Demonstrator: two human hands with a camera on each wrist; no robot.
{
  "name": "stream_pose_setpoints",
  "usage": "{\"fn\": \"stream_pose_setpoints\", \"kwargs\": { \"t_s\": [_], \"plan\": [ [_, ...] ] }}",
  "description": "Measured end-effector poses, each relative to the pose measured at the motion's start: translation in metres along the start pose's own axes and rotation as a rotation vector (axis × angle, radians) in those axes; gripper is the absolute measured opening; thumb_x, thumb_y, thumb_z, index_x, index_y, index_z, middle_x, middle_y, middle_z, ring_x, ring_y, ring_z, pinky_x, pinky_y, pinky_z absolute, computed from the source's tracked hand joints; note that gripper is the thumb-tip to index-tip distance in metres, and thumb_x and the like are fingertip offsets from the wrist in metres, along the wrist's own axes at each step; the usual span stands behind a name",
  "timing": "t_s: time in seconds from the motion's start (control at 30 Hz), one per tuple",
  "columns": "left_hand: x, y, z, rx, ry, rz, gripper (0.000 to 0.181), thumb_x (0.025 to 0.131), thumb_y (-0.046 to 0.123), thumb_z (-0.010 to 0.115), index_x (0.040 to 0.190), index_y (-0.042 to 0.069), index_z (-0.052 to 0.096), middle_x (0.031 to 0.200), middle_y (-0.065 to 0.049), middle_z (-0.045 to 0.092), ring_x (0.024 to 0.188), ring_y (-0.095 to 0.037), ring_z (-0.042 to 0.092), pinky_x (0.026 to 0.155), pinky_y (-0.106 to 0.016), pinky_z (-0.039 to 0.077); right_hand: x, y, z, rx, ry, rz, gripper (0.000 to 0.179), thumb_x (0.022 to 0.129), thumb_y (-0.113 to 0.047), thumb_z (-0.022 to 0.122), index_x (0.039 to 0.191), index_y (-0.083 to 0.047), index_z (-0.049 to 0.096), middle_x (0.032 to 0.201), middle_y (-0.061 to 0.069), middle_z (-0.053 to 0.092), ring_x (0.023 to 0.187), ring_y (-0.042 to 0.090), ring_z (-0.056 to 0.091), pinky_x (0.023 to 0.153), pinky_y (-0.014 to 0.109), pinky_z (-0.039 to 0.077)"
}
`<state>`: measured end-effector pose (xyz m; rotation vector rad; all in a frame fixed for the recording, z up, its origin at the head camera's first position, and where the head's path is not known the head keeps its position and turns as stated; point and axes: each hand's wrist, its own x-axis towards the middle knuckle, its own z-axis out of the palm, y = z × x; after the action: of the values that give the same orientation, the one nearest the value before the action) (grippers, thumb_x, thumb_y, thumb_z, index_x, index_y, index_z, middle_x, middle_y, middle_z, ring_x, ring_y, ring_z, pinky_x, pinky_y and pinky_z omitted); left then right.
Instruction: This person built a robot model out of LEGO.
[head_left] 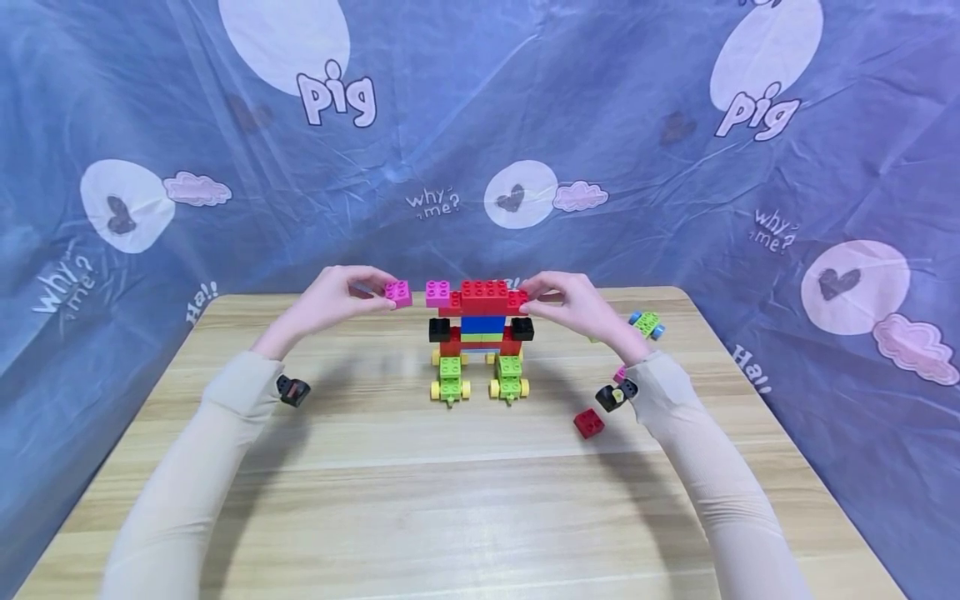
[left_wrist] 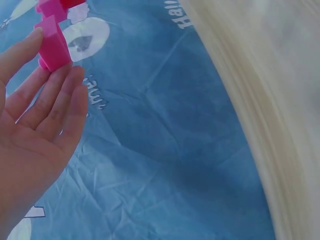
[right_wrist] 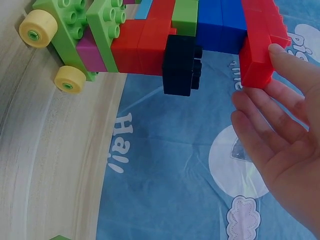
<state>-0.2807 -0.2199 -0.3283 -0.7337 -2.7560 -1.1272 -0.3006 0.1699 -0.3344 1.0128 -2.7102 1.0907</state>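
A block figure (head_left: 483,325) of red, blue, black and green bricks stands on two green bases with yellow wheels. My left hand (head_left: 341,292) pinches a pink brick (head_left: 398,293) between thumb and fingers, left of the figure. A second pink brick (head_left: 437,292) sits at the left end of its top row, a short gap from the held one. At the row's right end, my right hand (head_left: 573,304) grips a red brick (right_wrist: 256,62) with thumb and fingertips. Below that hand, a black brick (right_wrist: 178,65) juts out from the figure's side.
On the wooden table (head_left: 420,500), a loose red brick (head_left: 588,422) lies to the right, with a pink piece (head_left: 620,374) partly behind the right wrist. Farther back is a green piece with blue wheels (head_left: 647,324). A printed blue cloth (head_left: 450,108) hangs behind the table.
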Motion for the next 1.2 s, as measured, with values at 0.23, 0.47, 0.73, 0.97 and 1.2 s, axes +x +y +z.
{"fn": "stream_pose_setpoints", "kwargs": {
  "t_s": [0.23, 0.47, 0.73, 0.97, 1.2],
  "plan": [
    [0.007, 0.013, -0.004, -0.024, 0.012, -0.023, 0.037, 0.086, 0.024, 0.078, 0.121, 0.011, 0.07, 0.107, -0.009, 0.075, 0.098, -0.021, 0.07, 0.09, -0.04, 0.059, 0.0, 0.0, 0.0, 0.002, 0.0, 0.006, 0.033, 0.089, -0.02, 0.074, 0.117, -0.005, 0.068, 0.114, 0.014, 0.071, 0.105, 0.028, 0.068, 0.095, 0.048, 0.057],
    [0.012, 0.023, -0.006, -0.027, 0.007, -0.011, 0.038, 0.088, 0.027, 0.076, 0.122, 0.012, 0.069, 0.111, -0.01, 0.074, 0.1, -0.022, 0.07, 0.091, -0.04, 0.059, 0.0, 0.0, 0.0, -0.002, 0.002, 0.004, 0.032, 0.089, -0.02, 0.074, 0.117, -0.005, 0.069, 0.114, 0.014, 0.072, 0.104, 0.027, 0.068, 0.095, 0.048, 0.057],
    [0.016, 0.027, -0.003, -0.032, -0.008, 0.009, 0.037, 0.088, 0.029, 0.075, 0.122, 0.014, 0.07, 0.112, -0.008, 0.074, 0.102, -0.02, 0.07, 0.092, -0.039, 0.059, 0.001, 0.0, 0.0, -0.003, -0.002, 0.006, 0.032, 0.089, -0.02, 0.074, 0.117, -0.004, 0.069, 0.113, 0.014, 0.072, 0.105, 0.027, 0.068, 0.095, 0.048, 0.057],
    [0.019, 0.028, -0.001, -0.024, -0.035, 0.012, 0.038, 0.089, 0.031, 0.075, 0.124, 0.015, 0.069, 0.113, -0.007, 0.073, 0.103, -0.019, 0.068, 0.095, -0.041, 0.058, 0.001, 0.0, -0.001, 0.009, -0.003, -0.003, 0.032, 0.089, -0.02, 0.074, 0.117, -0.004, 0.069, 0.114, 0.015, 0.072, 0.105, 0.028, 0.068, 0.096, 0.051, 0.056],
    [0.021, 0.031, 0.0, -0.038, -0.054, -0.001, 0.039, 0.089, 0.03, 0.074, 0.125, 0.015, 0.068, 0.115, -0.008, 0.073, 0.103, -0.021, 0.068, 0.094, -0.042, 0.058, 0.001, 0.001, -0.002, 0.008, -0.007, -0.003, 0.032, 0.09, -0.019, 0.074, 0.117, -0.004, 0.069, 0.113, 0.015, 0.072, 0.104, 0.028, 0.068, 0.096, 0.049, 0.057]
  ]
}}
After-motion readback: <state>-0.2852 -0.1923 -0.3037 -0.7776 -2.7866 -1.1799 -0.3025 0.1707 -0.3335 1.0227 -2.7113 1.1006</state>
